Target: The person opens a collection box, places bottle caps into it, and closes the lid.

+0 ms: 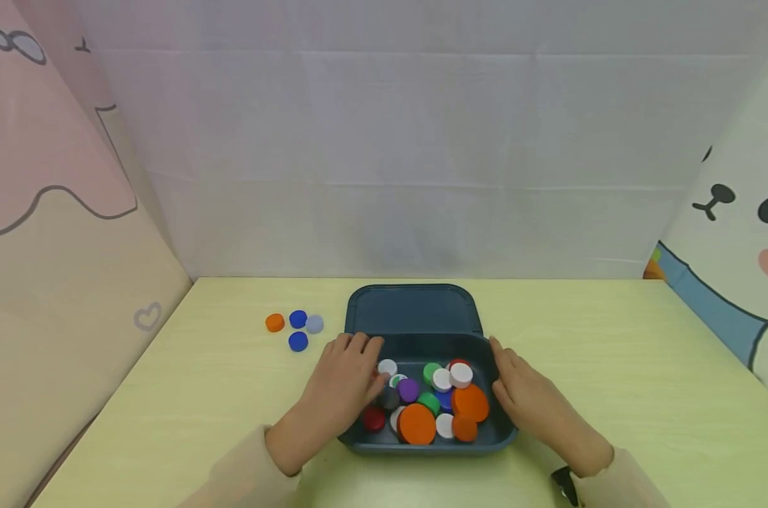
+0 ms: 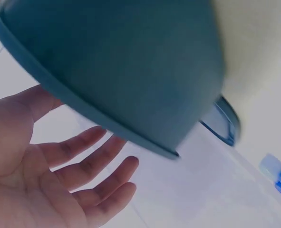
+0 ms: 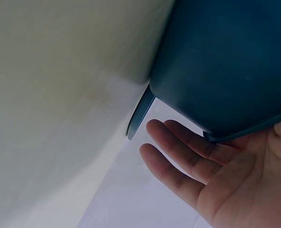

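Note:
A dark teal plastic box (image 1: 430, 449) stands on the table, holding several bottle caps: large orange ones (image 1: 417, 424), a purple one (image 1: 408, 390), white ones (image 1: 461, 375), plus green, blue and red. My left hand (image 1: 333, 388) rests over its left rim, the thumb reaching inward above the caps. In the left wrist view, the loosely spread fingers (image 2: 90, 166) lie outside the wall. At the right rim is my right hand (image 1: 536, 398), its fingers lying along the side and the thumb close to the edge. Part of the caps is hidden under my left hand.
Behind the box lies a matching dark teal lid (image 1: 412, 310). Left of it on the table are an orange cap (image 1: 274, 322), two blue caps (image 1: 298, 341) and a pale blue cap (image 1: 315, 324). A white cloth wall (image 1: 422, 162) closes off the back.

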Tool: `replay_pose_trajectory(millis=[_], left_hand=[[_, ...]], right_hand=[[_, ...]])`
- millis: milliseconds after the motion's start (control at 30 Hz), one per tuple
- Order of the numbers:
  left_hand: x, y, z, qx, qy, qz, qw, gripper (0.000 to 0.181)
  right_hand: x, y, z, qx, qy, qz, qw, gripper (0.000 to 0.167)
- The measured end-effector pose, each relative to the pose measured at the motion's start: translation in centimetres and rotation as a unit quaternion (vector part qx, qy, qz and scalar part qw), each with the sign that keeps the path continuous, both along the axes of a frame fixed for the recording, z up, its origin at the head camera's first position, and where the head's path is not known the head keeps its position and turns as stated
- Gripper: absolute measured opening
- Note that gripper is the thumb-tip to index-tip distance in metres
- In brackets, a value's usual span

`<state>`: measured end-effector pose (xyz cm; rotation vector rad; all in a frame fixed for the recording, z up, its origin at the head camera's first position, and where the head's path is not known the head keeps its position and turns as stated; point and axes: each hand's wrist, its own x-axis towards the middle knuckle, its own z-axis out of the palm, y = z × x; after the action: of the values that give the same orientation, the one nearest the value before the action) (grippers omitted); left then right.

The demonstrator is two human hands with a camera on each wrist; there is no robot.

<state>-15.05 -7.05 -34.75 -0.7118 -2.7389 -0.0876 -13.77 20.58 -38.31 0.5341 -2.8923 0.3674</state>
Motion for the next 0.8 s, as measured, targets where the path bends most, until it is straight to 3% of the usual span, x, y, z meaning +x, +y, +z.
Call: replay_pose_trajectory(millis=[267,400,633,800], left_hand=[[-1.2,-2.3,0.3,0.010,0.019,0.064,0.9977,0.045],[-2.0,-3.7,0.3,0.014,0.045,0.084,0.9954,0.043],[-3.2,-6.2,-0.9,0.029,0.106,0.097,0.9892,0.036],[-3.9,-7.4,-1.7,0.033,0.093,0.112,0.9888,0.033]], right_hand=[[0.0,0.0,0.0,-0.003,0.004,0.003,1.0000,0.053],[0.0,0.0,0.0,-0.002,0.005,0.004,1.0000,0.053],[0.0,0.0,0.1,-0.003,-0.005,-0.001,1.0000,0.053],[0.0,0.0,0.0,-0.005,-0.002,-0.002,1.0000,0.053]])
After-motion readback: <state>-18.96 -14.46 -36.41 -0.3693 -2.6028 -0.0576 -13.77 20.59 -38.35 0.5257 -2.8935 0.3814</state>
